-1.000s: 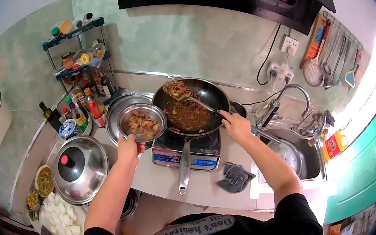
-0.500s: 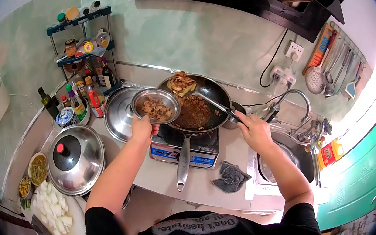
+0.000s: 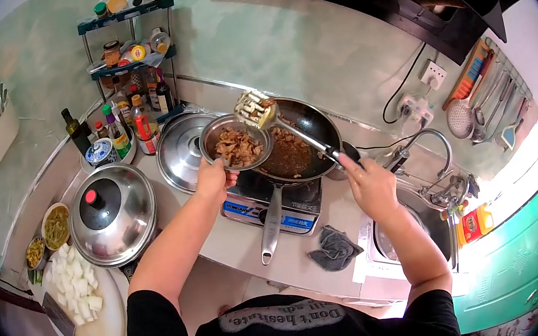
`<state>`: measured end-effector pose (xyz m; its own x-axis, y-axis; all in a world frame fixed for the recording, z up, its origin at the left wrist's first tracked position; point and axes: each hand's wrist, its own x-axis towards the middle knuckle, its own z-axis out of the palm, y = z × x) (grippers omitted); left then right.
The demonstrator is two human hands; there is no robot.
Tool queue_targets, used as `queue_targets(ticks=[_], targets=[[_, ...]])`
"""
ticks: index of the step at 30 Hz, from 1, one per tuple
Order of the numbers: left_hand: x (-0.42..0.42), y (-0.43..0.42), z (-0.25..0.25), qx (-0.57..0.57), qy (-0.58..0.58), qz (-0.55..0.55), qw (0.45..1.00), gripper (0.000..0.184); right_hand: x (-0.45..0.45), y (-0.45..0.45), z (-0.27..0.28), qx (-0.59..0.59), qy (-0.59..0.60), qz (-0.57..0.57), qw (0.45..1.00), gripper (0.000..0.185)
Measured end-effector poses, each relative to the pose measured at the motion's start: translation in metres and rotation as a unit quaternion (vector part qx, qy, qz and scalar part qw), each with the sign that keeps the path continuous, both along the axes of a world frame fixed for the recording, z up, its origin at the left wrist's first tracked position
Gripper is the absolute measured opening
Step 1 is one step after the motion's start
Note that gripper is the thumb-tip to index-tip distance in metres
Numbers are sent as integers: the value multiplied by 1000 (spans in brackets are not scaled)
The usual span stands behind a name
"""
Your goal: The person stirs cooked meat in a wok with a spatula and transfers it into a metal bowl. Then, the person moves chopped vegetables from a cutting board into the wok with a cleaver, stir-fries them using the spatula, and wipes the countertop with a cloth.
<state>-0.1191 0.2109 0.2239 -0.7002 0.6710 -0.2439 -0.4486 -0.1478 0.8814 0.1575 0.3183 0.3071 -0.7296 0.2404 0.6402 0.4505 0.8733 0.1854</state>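
Observation:
My left hand grips the rim of a steel bowl, held over the left side of the wok. Browned meat pieces fill its bottom. My right hand is wrapped round the black handle of a slotted spatula. Its head is tipped above the bowl's far right rim, with a few bits clinging to it. Below, the black wok rests on a stove and holds brown sauce with small bits. The wok's long metal handle points toward me.
A steel lid lies left of the wok, near a large lidded pan. Chopped white vegetable and a cleaver lie on a cutting board. Sauce bottles stand behind. A grey cloth and the sink are right.
The spatula, loaded with meat over the wok, has moved left and tipped over the bowl; its head is now mostly bare. The bowl holds more meat. The view has shifted slightly.

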Motion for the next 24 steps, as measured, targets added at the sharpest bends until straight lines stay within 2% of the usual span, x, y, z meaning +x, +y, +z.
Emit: queue_targets(ticks=[1,4,6,8,10,12,16,18,22,24], targets=[[-1,-1,-1,0,0,0,1000,19,-1,-1,6,-56,4,-35,998,32],[-2,-7,-4,-14,-21,13,1000,18,5,22,8,-121,40,-58,990,31],[-2,-17,-3,-2,-21,19,1000,19,13,42,7,-115,30,-84,989,30],[-4,-25,-5,0,-17,39,999,20,19,54,13,-101,-76,-157,980,30],[-5,-34,-6,6,-11,39,999,20,19,70,7,-93,-89,-150,980,28],[-8,-41,-8,3,-12,40,999,20,12,86,0,-125,-160,-172,964,28],[-10,-52,-10,-8,-9,57,998,21,-23,110,-38,-127,-116,-109,979,27],[-10,-56,-10,-11,-9,51,999,21,-41,106,-46,-114,-91,-39,989,27],[-11,-68,-9,-2,-2,55,998,21,-23,78,-19,-104,-136,-22,985,26],[-12,-72,-8,-6,-2,53,999,22,-3,72,-1,-105,-118,-21,987,26]])
